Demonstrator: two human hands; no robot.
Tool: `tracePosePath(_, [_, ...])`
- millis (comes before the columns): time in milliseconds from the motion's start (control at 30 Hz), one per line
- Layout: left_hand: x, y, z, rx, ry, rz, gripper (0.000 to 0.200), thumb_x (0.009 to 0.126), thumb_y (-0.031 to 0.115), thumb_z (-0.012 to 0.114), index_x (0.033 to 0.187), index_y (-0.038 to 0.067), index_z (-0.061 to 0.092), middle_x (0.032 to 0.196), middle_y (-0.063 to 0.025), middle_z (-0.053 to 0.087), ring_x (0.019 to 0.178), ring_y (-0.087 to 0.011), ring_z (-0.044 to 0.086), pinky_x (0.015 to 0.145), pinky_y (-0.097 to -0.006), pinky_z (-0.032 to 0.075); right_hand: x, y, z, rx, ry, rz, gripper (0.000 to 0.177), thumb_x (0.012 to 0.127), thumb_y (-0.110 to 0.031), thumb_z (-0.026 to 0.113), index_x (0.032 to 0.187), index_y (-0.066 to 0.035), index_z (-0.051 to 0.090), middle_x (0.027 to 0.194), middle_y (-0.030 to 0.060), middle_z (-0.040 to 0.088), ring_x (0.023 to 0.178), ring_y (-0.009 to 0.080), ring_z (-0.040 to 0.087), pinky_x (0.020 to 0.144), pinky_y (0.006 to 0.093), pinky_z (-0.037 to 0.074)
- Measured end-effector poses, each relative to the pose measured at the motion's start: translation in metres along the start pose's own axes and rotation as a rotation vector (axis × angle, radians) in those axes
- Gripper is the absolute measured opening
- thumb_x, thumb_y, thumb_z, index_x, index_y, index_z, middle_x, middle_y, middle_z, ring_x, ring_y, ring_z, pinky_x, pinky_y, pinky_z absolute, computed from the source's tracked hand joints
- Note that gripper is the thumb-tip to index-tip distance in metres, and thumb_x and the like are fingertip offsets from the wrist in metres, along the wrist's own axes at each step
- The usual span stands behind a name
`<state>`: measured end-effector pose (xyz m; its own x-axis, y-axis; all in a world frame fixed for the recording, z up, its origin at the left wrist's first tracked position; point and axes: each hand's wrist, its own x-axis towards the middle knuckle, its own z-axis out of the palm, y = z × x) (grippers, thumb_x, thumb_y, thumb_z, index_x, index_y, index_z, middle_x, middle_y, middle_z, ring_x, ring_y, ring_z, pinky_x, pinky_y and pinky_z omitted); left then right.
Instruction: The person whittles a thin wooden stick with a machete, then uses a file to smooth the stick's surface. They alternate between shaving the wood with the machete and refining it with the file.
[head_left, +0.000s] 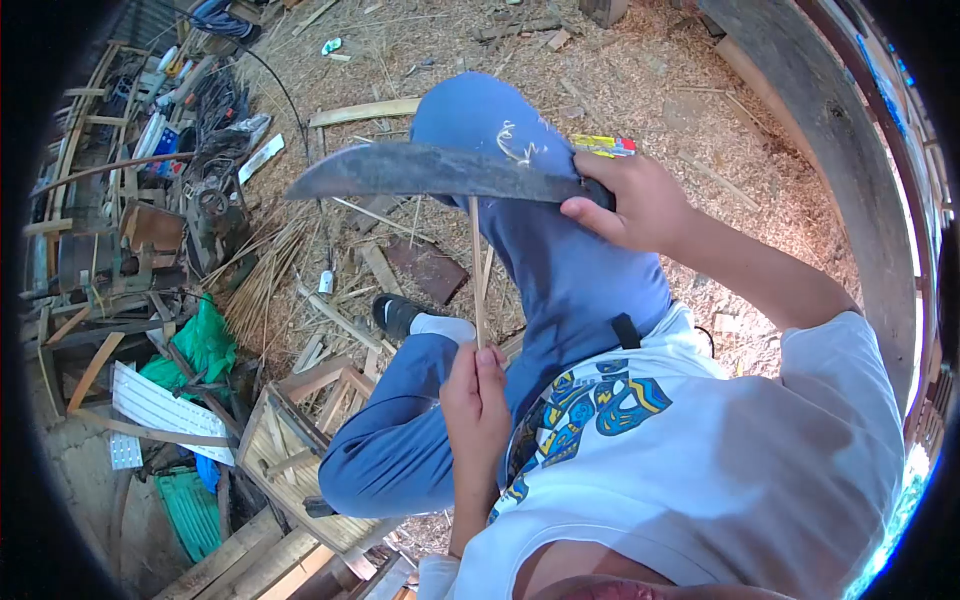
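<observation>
My right hand (630, 200) is closed round the handle of a machete (430, 172). Its broad dark blade points to the left and lies across my raised knee, in front of the blue trousers. In my left hand (476, 400), held low near my waist, is a thin wooden stick (476, 270), gripped between thumb and fingers. The stick runs upward from the fist, and its upper end meets the lower edge of the blade. Whether the stick goes on behind the blade is hidden.
A bundle of thin sticks (265, 280) lies on the shaving-covered ground to the left. Near my foot are a wooden crate (290, 455) and a dark flat board (428, 270). Green plastic (200, 345) and clutter fill the left side. A thick beam (810, 110) borders the right.
</observation>
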<state>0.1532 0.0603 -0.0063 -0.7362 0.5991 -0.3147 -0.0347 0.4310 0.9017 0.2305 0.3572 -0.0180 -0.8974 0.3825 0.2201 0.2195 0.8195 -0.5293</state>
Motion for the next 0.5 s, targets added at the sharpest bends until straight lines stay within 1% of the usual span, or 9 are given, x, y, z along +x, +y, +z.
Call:
tracePosePath(100, [0.029,0.020,0.011,-0.098,-0.046,0.005,0.023,0.108,0.018,0.050,0.095,0.002,0.059,0.067,-0.0006,0.050,0.061,-0.0072,0.045,0.055,-0.0274,0.038,-0.001,-0.003,0.001,0.016,-0.006,-0.089,0.053,0.091,-0.062,0.064,0.092,-0.009,0.063,0.060,0.0166,0.061,0.061,0.0398,0.066,0.055,0.0498,0.051])
tracePosePath(167, [0.048,0.037,0.018,-0.139,-0.106,0.006,0.022,0.108,0.018,0.050,0.098,0.000,0.060,0.070,-0.0010,0.052,0.063,-0.0072,0.045,0.058,-0.0269,0.039,0.001,-0.009,-0.003,-0.036,-0.058,-0.117,0.054,0.090,-0.063,0.064,0.091,-0.009,0.062,0.059,0.0165,0.061,0.060,0.0397,0.066,0.055,0.0496,0.051])
tracePosePath(267, [0.073,0.044,0.034,-0.272,-0.112,0.091,0.021,0.108,0.017,0.050,0.104,-0.001,0.061,0.074,-0.0016,0.053,0.066,-0.0073,0.046,0.062,-0.0264,0.041,0.007,-0.017,-0.008,-0.067,-0.126,-0.142,0.056,0.089,-0.065,0.065,0.089,-0.009,0.061,0.058,0.0165,0.059,0.059,0.0396,0.065,0.054,0.0495,0.051])
tracePosePath(300, [0.076,0.046,0.036,-0.280,-0.100,0.084,0.021,0.108,0.017,0.050,0.105,-0.001,0.061,0.075,-0.0018,0.053,0.067,-0.0077,0.046,0.062,-0.0266,0.041,0.008,-0.018,-0.009,-0.071,-0.149,-0.148,0.056,0.089,-0.065,0.065,0.088,-0.009,0.061,0.058,0.0165,0.059,0.059,0.0396,0.065,0.054,0.0495,0.051])
tracePosePath(367, [0.079,0.048,0.038,-0.299,-0.074,0.065,0.021,0.107,0.016,0.050,0.107,-0.002,0.062,0.076,-0.0024,0.054,0.068,-0.0083,0.047,0.064,-0.0268,0.042,0.010,-0.017,-0.006,-0.070,-0.127,-0.149,0.057,0.088,-0.066,0.065,0.086,-0.009,0.060,0.056,0.0163,0.058,0.057,0.0398,0.065,0.054,0.0495,0.050])
tracePosePath(467, [0.077,0.044,0.038,-0.155,-0.042,0.164,0.022,0.107,0.015,0.050,0.105,-0.002,0.062,0.076,-0.0025,0.054,0.068,-0.0096,0.048,0.064,-0.0285,0.043,0.011,-0.016,-0.005,-0.102,-0.116,-0.165,0.059,0.087,-0.067,0.065,0.085,-0.009,0.060,0.054,0.0159,0.057,0.056,0.0397,0.064,0.053,0.0493,0.050])
tracePosePath(500, [0.076,0.044,0.038,-0.132,-0.038,0.169,0.022,0.107,0.015,0.050,0.104,-0.003,0.062,0.075,-0.0033,0.055,0.067,-0.0103,0.049,0.063,-0.0293,0.043,0.011,-0.016,-0.005,-0.118,-0.116,-0.174,0.060,0.087,-0.068,0.065,0.084,-0.009,0.059,0.053,0.0157,0.056,0.055,0.0395,0.064,0.052,0.0492,0.050])
